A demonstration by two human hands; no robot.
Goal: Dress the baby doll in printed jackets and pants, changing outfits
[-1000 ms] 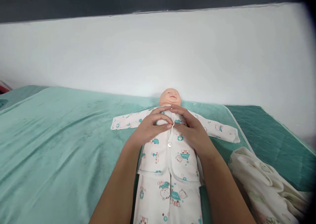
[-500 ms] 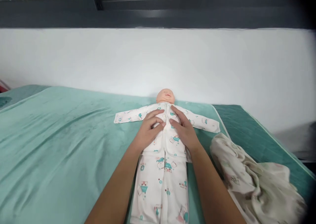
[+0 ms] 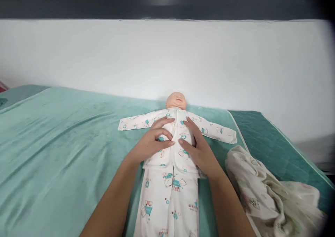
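A baby doll (image 3: 176,100) lies on its back, its head toward the wall. It wears a white printed jacket (image 3: 183,157) with long sleeves spread out to both sides, and matching trousers (image 3: 167,202). My left hand (image 3: 154,139) rests on the left half of the jacket front, fingers apart. On the right half lies my right hand (image 3: 197,146), its thumb and fingers spread too. Between the hands runs the jacket's front opening, with a small button near the top. Neither hand grips the cloth; the doll's own hands are hidden in the sleeves.
A green blanket (image 3: 65,153) with soft creases covers the surface under the doll. To the right lies a crumpled pale printed cloth (image 3: 264,191), beside a darker green mat (image 3: 251,129). A white wall (image 3: 131,59) rises behind the doll's head.
The camera view has tilted slightly downward. Both hands have slid a little down the jacket front, and the left thumb and fingers have spread further apart.
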